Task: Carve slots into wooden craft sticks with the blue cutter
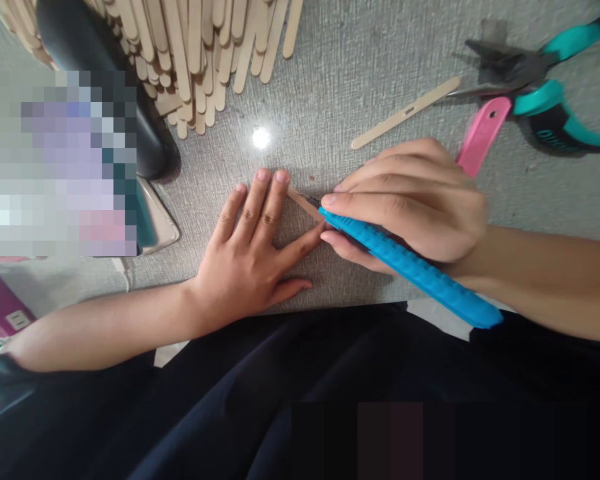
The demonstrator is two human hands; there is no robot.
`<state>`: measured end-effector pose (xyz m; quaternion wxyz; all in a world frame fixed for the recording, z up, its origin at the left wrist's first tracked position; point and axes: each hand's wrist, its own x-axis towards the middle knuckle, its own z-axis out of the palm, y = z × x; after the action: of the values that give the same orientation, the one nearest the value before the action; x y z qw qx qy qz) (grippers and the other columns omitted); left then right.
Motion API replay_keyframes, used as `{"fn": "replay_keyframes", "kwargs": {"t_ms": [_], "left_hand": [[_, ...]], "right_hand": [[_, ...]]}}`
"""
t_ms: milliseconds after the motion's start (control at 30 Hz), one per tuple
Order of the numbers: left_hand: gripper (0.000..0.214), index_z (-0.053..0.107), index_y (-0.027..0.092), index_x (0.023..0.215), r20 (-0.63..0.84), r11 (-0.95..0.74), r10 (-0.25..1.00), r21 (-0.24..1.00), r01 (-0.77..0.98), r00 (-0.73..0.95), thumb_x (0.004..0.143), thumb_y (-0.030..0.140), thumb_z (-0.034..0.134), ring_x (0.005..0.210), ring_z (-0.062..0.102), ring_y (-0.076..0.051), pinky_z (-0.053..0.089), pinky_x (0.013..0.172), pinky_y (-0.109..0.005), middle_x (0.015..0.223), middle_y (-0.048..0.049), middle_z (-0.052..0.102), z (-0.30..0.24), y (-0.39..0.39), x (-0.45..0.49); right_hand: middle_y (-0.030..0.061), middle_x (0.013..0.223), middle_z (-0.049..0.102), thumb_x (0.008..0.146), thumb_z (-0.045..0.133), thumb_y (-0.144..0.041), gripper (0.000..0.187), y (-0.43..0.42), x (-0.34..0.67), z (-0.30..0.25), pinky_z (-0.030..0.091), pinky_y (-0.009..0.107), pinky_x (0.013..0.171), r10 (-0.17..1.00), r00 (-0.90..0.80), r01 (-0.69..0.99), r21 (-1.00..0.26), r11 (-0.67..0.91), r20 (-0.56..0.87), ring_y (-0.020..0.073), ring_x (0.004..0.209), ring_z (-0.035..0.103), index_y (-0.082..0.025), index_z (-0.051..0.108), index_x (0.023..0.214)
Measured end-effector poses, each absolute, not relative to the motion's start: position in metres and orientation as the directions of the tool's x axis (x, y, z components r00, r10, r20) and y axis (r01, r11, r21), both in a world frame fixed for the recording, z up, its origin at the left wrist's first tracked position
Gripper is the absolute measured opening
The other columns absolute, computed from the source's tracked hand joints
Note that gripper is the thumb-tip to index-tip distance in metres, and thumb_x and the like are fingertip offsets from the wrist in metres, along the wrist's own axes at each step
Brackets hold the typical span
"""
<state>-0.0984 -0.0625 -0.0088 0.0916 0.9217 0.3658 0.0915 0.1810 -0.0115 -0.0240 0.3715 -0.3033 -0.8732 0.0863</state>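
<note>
My left hand (253, 237) lies flat with its fingers spread, pressing a wooden craft stick (304, 204) against the grey textured table. Only the middle of that stick shows between the fingers; its ends are hidden. In my right hand (415, 207) is a blue utility knife (405, 263), gripped between thumb and fingers. Its tip meets the stick just beside my left index finger, and the handle slants down to the right. Another craft stick (390, 122) with a small slot cut in its middle rests beyond my right hand.
A heap of craft sticks (195, 60) lies at the back left, beside a black rounded case (125, 87). Teal-handled pliers (535, 73) and a pink-handled tool (483, 137) are at the right. A phone-like device (160, 220) with a white cable sits at left.
</note>
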Motion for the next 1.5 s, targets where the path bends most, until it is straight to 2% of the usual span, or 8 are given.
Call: {"fn": "replay_keyframes", "kwargs": {"t_ms": [133, 433, 567, 667, 967, 1100, 1333, 1500], "left_hand": [[0.103, 0.006, 0.033, 0.195, 0.102, -0.718, 0.686, 0.253, 0.649, 0.72, 0.114, 0.086, 0.042, 0.18, 0.045, -0.05, 0.038, 0.146, -0.066, 0.202, -0.0193, 0.023, -0.0092, -0.062, -0.099], [0.104, 0.005, 0.034, 0.195, 0.09, -0.712, 0.689, 0.269, 0.649, 0.719, 0.114, 0.086, 0.044, 0.181, 0.043, -0.051, 0.036, 0.147, -0.067, 0.202, -0.0185, 0.023, -0.0099, -0.0621, -0.0992], [0.102, 0.005, 0.034, 0.195, 0.054, -0.695, 0.695, 0.308, 0.65, 0.717, 0.114, 0.086, 0.042, 0.183, 0.038, -0.05, 0.031, 0.15, -0.068, 0.202, -0.0157, 0.022, -0.0104, -0.0624, -0.0999], [0.103, 0.006, 0.033, 0.195, 0.06, -0.698, 0.695, 0.297, 0.652, 0.717, 0.114, 0.086, 0.041, 0.183, 0.037, -0.05, 0.032, 0.149, -0.068, 0.201, -0.0162, 0.026, -0.0101, -0.0628, -0.0995], [0.104, 0.015, 0.031, 0.195, 0.031, -0.675, 0.709, 0.318, 0.666, 0.704, 0.112, 0.087, 0.046, 0.183, 0.038, -0.05, 0.031, 0.15, -0.069, 0.2, -0.0179, 0.029, -0.0083, -0.0634, -0.0982], [0.105, 0.018, 0.031, 0.194, 0.022, -0.673, 0.708, 0.324, 0.665, 0.706, 0.111, 0.087, 0.049, 0.183, 0.037, -0.051, 0.03, 0.15, -0.07, 0.201, -0.0175, 0.026, -0.0085, -0.064, -0.0978], [0.103, 0.011, 0.033, 0.194, 0.043, -0.688, 0.706, 0.275, 0.671, 0.707, 0.113, 0.086, 0.045, 0.183, 0.037, -0.051, 0.033, 0.149, -0.07, 0.201, -0.0174, 0.026, -0.0088, -0.0648, -0.0972], [0.108, 0.009, 0.034, 0.194, 0.014, -0.683, 0.707, 0.274, 0.678, 0.707, 0.11, 0.089, 0.048, 0.184, 0.035, -0.05, 0.032, 0.15, -0.07, 0.201, -0.0163, 0.026, -0.0079, -0.0655, -0.0968]], "right_hand": [[0.0011, 0.099, 0.087, 0.108, 0.081, -0.031, 0.028, -0.0113, 0.1818, -0.0228, 0.069, 0.047, 0.083, 0.588, -0.539, 0.448, -0.386, 0.807, 0.603, 0.0261, 0.096, 0.088, -0.026, 0.072, 0.135], [0.0017, 0.11, 0.089, 0.107, 0.082, -0.032, 0.037, -0.0161, 0.1851, -0.0192, 0.07, 0.047, 0.08, 0.651, -0.577, 0.489, -0.429, 0.759, 0.494, 0.0282, 0.107, 0.088, -0.034, 0.07, 0.142], [0.0025, 0.111, 0.089, 0.106, 0.083, -0.03, 0.042, -0.0156, 0.1857, -0.0197, 0.069, 0.048, 0.08, 0.644, -0.578, 0.471, -0.44, 0.764, 0.501, 0.0295, 0.106, 0.088, -0.033, 0.069, 0.146], [0.0039, 0.11, 0.089, 0.105, 0.084, -0.029, 0.043, -0.0149, 0.1848, -0.0198, 0.067, 0.047, 0.079, 0.633, -0.569, 0.449, -0.447, 0.774, 0.525, 0.0296, 0.104, 0.088, -0.03, 0.07, 0.146], [0.0019, 0.111, 0.09, 0.105, 0.084, -0.031, 0.043, -0.0159, 0.1847, -0.0188, 0.066, 0.047, 0.078, 0.663, -0.561, 0.472, -0.466, 0.748, 0.496, 0.0293, 0.104, 0.088, -0.035, 0.07, 0.146], [0.0056, 0.104, 0.089, 0.101, 0.087, -0.026, 0.044, -0.0146, 0.184, -0.02, 0.066, 0.046, 0.076, 0.616, -0.565, 0.438, -0.434, 0.788, 0.548, 0.03, 0.098, 0.087, -0.027, 0.072, 0.141], [-0.0029, 0.098, 0.087, 0.106, 0.085, -0.032, 0.04, -0.0181, 0.1869, -0.0185, 0.063, 0.035, 0.068, 0.656, -0.581, 0.489, -0.437, 0.755, 0.482, 0.0183, 0.072, 0.077, -0.034, 0.071, 0.144], [-0.0013, 0.098, 0.087, 0.103, 0.086, -0.026, 0.04, -0.0187, 0.1871, -0.0151, 0.064, 0.036, 0.065, 0.627, -0.573, 0.472, -0.413, 0.779, 0.528, 0.0194, 0.072, 0.079, -0.03, 0.074, 0.141]]}}
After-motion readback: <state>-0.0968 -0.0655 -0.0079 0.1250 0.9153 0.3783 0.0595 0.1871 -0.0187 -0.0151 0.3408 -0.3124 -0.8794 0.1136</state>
